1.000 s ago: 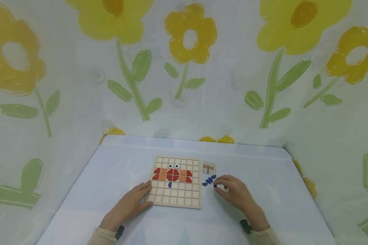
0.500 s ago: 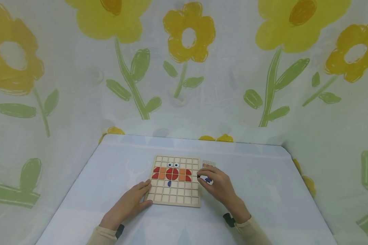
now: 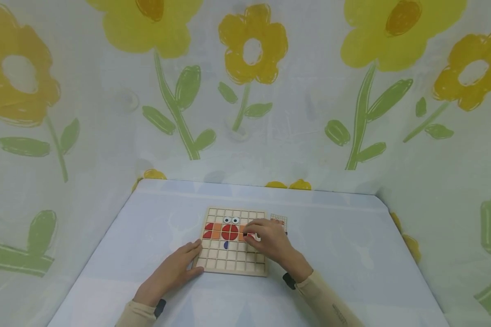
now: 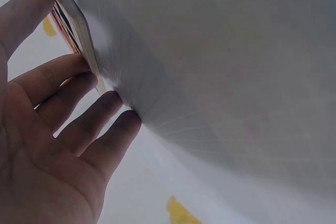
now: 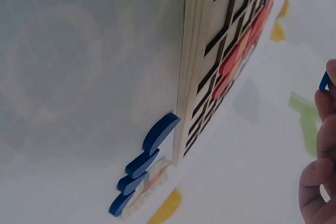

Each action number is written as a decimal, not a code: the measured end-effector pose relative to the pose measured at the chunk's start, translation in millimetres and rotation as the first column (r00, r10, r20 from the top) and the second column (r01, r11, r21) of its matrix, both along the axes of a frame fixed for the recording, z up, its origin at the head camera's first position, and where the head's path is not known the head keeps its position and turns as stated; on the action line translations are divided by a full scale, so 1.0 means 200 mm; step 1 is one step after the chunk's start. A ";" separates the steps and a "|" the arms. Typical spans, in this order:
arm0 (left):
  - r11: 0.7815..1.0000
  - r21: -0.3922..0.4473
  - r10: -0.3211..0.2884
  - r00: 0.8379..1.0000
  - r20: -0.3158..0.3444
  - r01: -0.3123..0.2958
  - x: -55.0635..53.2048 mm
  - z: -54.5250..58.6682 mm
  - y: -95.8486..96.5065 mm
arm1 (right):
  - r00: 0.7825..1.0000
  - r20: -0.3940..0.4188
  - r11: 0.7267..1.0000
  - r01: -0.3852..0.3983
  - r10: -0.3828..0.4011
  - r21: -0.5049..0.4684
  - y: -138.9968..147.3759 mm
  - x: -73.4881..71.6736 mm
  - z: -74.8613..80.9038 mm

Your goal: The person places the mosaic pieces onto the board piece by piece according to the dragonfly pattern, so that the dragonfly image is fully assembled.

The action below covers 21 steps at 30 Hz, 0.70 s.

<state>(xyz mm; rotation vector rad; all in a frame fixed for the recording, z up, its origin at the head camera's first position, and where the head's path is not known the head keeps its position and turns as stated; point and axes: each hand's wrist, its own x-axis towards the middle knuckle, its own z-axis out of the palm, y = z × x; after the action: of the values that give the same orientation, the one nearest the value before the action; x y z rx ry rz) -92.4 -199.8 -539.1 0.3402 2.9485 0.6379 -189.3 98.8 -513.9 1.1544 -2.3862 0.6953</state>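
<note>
A wooden grid board (image 3: 235,265) lies on the table. On it are a red circle (image 3: 230,232), orange squares, red quarter pieces, two eye tiles (image 3: 231,220) and one blue half-round piece (image 3: 226,245) below the circle. My left hand (image 3: 173,271) rests at the board's left edge, fingertips touching its side in the left wrist view. Above the right half of the board, my right hand (image 3: 272,240) pinches a dark blue piece (image 5: 324,81) between thumb and finger. The hand covers part of the red and orange tiles on that side.
Several blue half-round pieces (image 5: 137,164) lie in a row beside the board's right edge, mostly hidden in the head view. A small pattern card (image 3: 278,217) lies near the board's upper right. Behind the table stands a flower-printed cloth (image 3: 303,150).
The right hand has moved left with the pinched blue piece, from beside the loose pieces to over the board. The left hand has stayed at the board's edge.
</note>
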 end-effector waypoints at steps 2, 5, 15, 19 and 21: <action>1.000 -0.005 0.004 1.000 0.002 -0.004 0.00 0.00 0.00 | 0.999 0.036 0.999 -0.008 0.006 0.047 -0.03 -0.01 0.00; 1.000 -0.008 0.011 1.000 0.002 -0.011 0.00 0.00 0.00 | 0.995 0.102 0.994 -0.026 0.014 0.108 -0.07 -0.03 0.00; 1.000 0.004 0.002 1.000 0.006 -0.002 0.00 0.00 0.00 | 0.967 0.254 0.945 -0.050 -0.035 0.323 -0.19 -0.05 -0.03; 1.000 0.002 -0.002 1.000 0.013 0.002 -0.01 0.00 0.00 | 0.967 0.251 0.921 -0.058 -0.044 0.384 -0.23 -0.05 -0.06; 1.000 0.005 -0.007 1.000 0.014 0.007 -0.01 0.00 0.00 | 0.965 0.258 0.915 -0.055 -0.055 0.399 -0.24 -0.04 -0.06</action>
<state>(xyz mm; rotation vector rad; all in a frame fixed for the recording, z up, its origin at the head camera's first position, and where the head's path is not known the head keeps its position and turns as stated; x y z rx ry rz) -93.5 -200.5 -538.3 0.3445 2.9320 0.6447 -198.3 50.4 -526.4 1.2870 -2.8527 0.3791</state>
